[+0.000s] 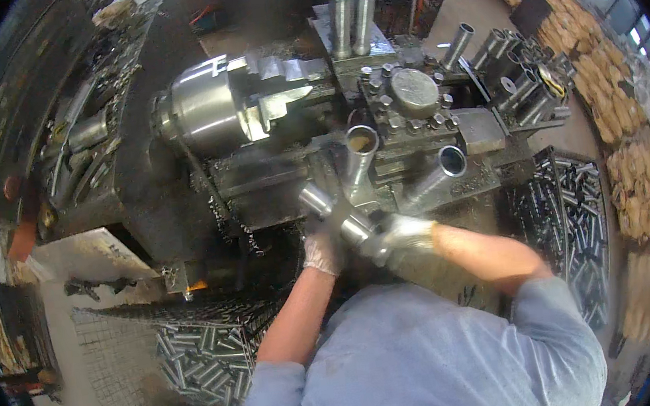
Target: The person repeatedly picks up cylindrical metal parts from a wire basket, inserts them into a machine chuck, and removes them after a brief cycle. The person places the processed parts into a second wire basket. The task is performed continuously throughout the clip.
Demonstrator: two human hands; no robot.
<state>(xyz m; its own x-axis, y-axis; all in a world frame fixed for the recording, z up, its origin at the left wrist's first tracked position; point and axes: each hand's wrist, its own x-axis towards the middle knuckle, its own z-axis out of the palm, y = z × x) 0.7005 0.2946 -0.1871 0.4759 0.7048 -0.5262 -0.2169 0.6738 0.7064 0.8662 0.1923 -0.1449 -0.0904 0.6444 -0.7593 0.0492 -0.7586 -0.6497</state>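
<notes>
A shiny metal tube (318, 200) lies slanted between my gloved hands in front of the lathe. My left hand (326, 244) is closed around its middle, the fingers partly dark and hard to see. My right hand (395, 238), in a pale glove, grips its lower right end. Just beyond my hands, an upright tube (360, 160) stands on the machine, and another tube (440, 174) leans to the right of it. To the far left is the lathe chuck (206, 108), with nothing visible clamped in its jaws. Behind the upright tube sits the bolted tool post (415, 93).
Several finished-looking tubes (352, 19) stand on the machine at the back. More tubes (524, 88) are bunched at the right. Wire baskets of short metal tubes stand left (247, 324) and right (552, 157) of me. Stacked sacks (609, 90) line the right side.
</notes>
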